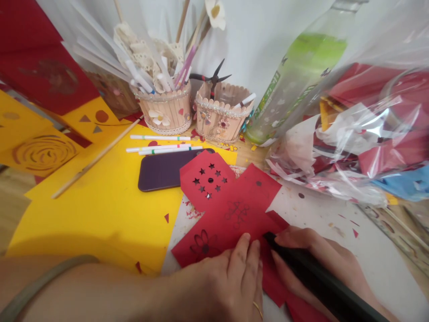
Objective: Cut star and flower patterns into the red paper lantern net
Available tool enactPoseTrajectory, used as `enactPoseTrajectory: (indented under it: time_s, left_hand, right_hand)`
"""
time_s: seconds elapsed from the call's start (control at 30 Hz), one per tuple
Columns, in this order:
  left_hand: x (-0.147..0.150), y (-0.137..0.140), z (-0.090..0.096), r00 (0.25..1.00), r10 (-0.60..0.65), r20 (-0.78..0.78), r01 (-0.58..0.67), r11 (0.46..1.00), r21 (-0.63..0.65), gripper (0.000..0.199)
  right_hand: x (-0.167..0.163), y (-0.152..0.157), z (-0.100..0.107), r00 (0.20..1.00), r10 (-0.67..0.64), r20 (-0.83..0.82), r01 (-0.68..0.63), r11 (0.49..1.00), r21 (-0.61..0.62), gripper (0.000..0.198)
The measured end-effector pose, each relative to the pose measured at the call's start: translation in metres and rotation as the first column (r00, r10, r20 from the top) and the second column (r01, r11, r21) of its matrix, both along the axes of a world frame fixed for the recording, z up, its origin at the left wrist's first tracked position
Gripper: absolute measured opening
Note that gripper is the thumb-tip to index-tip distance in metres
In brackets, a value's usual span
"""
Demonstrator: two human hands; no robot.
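My left hand [231,277] lies flat on a piece of red paper [214,228], its fingers stretched out side by side. A black utility knife [311,268] is gripped in my right hand [321,255], with its front end low over the paper just right of my left fingertips; its blade cannot be made out. Beyond my left hand, the red paper bears a flower with cut petals and a drawn pattern of outlines. Its far flap [208,179] has a ring of star-shaped holes around a round hole. Part of the paper is hidden under my hands.
Yellow paper [110,214] covers the left, with a dark phone [159,172], white pens [161,137] and a wooden stick [97,156] on it. Two craft-stick pots [164,114] stand behind, near a bottle [298,76]. A clear bag of scraps [365,147] is at right.
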State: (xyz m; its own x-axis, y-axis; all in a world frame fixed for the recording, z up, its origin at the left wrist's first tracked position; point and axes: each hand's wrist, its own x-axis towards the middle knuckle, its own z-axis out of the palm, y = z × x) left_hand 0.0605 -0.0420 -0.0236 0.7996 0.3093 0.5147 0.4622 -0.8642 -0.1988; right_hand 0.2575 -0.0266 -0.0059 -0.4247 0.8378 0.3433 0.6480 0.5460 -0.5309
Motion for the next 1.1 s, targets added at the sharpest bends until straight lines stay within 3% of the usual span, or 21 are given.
enactPoseTrajectory:
  time_s: [1.1]
  left_hand:
    - [0.0008,-0.0008,-0.0012,1.0,0.022,0.015,-0.022,1.0,0.001,0.028]
  right_hand:
    - [0.0015,0.0017,-0.0019,0.997,0.051,0.063,-0.058,0.991,0.122,0.019]
